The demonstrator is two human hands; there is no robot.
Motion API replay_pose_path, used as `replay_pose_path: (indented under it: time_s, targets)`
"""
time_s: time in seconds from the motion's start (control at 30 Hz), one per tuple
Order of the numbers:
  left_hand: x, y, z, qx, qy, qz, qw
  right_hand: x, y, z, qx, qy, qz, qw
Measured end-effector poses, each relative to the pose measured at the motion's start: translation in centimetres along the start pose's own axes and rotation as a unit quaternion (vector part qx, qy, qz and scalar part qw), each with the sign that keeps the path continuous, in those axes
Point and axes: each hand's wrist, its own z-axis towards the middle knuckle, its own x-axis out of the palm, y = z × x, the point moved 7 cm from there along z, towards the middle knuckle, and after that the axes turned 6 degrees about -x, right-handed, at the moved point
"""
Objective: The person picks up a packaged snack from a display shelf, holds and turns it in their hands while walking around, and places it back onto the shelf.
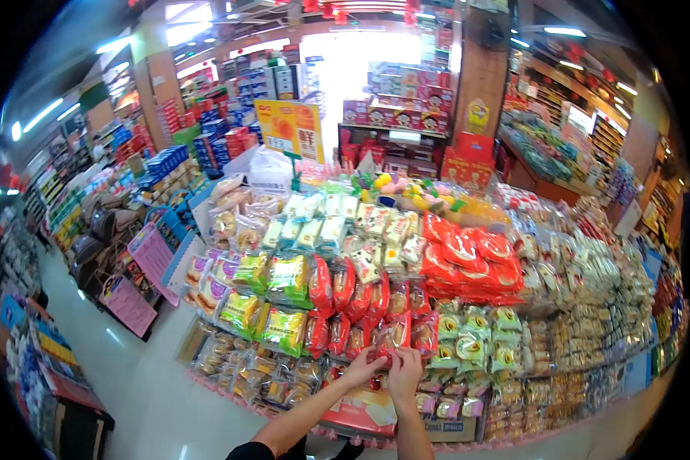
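Note:
Both of my hands are at the front of a display heaped with wrapped snacks. My left hand (363, 366) and my right hand (405, 372) are close together, with fingers bent onto a red-and-clear packet (393, 334) at the lower end of the red packet rows. The packet lies among similar red packets (358, 297). Green-and-yellow packets (285, 330) lie to the left, and pale green packets (474, 347) to the right. Below my hands is a red and white box (364, 412).
Bright red bags (475, 257) are piled behind and to the right. A yellow sign (290, 126) stands at the back left. Pink baskets (128, 305) stand on the left beside the aisle floor (123, 376). A wooden pillar (483, 77) rises behind the display.

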Motion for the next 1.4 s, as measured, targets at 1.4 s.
replay_pose_path:
  time_s: [1.4]
  targets:
    - [-39.5,17.7,-71.8,0.236,-0.716,-0.006,0.657,32.4,52.9,-47.0,0.007,0.752,0.275,0.599]
